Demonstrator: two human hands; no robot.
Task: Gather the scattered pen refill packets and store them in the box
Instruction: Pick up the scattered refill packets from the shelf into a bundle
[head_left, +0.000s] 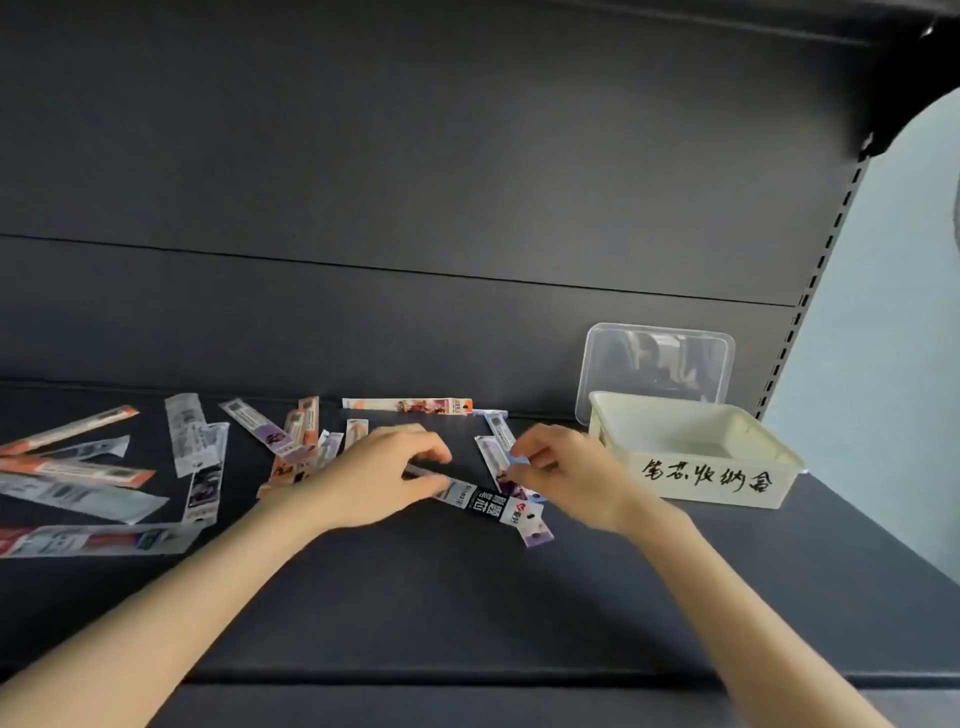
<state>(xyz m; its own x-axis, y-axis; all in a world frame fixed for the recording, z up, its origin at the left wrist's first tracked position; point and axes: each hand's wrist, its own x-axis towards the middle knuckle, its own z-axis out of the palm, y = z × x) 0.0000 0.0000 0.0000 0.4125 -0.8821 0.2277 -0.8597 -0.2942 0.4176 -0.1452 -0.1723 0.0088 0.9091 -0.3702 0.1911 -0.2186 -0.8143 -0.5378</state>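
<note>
— Left hand (374, 475)?
— Fingers curled, pinching the near end of a black-labelled packet (485, 503), flat on the dark shelf (467, 597).
— Right hand (566, 475)?
— Thumb and forefinger pinched on the tip of a purple packet (496, 465), just beside the left hand.
— And the box (717, 480)?
— White, hand-lettered, open-topped, just right of the right hand; clear lid (654, 364) propped upright behind it.
— The rest?
— Scattered packets (78, 470) spread over the shelf to the left, several overlapping.
</note>
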